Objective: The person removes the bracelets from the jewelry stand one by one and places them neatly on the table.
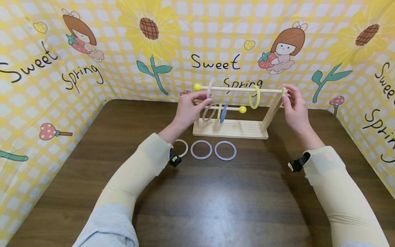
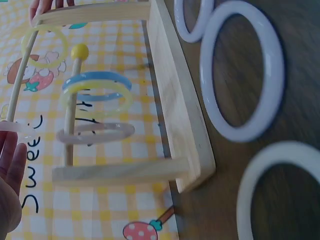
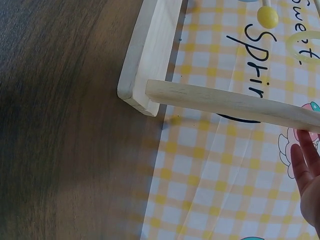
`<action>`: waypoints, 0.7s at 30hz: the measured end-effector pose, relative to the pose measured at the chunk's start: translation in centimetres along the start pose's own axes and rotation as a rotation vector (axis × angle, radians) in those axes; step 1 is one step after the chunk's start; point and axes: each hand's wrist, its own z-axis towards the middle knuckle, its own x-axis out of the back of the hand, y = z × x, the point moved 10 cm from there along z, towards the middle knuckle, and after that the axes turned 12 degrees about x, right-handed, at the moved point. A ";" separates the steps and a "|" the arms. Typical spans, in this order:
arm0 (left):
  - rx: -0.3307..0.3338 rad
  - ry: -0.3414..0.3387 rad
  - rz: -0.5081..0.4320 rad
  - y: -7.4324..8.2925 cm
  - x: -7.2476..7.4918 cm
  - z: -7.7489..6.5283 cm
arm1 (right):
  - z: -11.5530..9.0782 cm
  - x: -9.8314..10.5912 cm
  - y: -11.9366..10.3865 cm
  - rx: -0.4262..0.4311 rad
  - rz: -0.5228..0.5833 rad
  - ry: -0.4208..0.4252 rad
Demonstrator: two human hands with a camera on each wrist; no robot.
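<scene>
Pale sleeves [image 1: 350, 192], left hand [image 1: 189, 109] pinching a clear ring [image 1: 209, 90], right hand [image 1: 296, 110] gripping the stand [image 1: 234, 130], lower rod [image 1: 234, 109] bearing three rings [image 1: 223, 114]

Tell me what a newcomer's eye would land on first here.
Probably the bright yellow checked backdrop with its big sunflowers, rising behind the dark table. Next, the wooden stand toward the table's far edge, where the left hand pinches a pale ring at the upper rod and the right hand holds the top of the right post. In front of the stand, three rings lie in a row.
</scene>
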 end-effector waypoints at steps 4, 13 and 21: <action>-0.010 0.044 0.006 -0.3 1.2 -0.3 | 0.0 0.0 -0.3 0.003 -0.001 0.002; 0.005 0.107 -0.039 -1.2 3.7 -0.6 | -0.1 0.0 -0.2 -0.002 -0.008 0.005; 0.034 0.188 -0.066 -2.1 6.1 -0.5 | -0.1 0.0 -0.2 -0.003 -0.010 0.004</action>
